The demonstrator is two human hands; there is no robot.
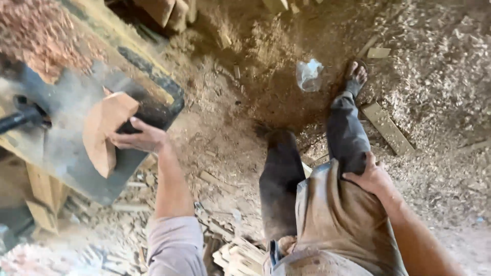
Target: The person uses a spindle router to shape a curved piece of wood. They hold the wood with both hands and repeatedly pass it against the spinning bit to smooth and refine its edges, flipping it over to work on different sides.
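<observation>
Wooden curved block (105, 130) is sitting on the grey desk (66, 148) at far left, the left hand (135, 137) clamping its right edge; the right hand (369, 176) is resting open on the thigh, fingertips hidden.

The left hand (137, 137) grips a curved wooden block (105, 132) on the metal bench (66, 153); the right hand (369, 176) rests on the person's thigh above the sawdust-covered floor (434, 102).

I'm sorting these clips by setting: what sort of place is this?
Most likely a rough woodworking shop. Sawdust and shavings cover the dirt floor, offcuts lie about, and the left hand holds a curved wooden piece on a dusty machine table.
</observation>
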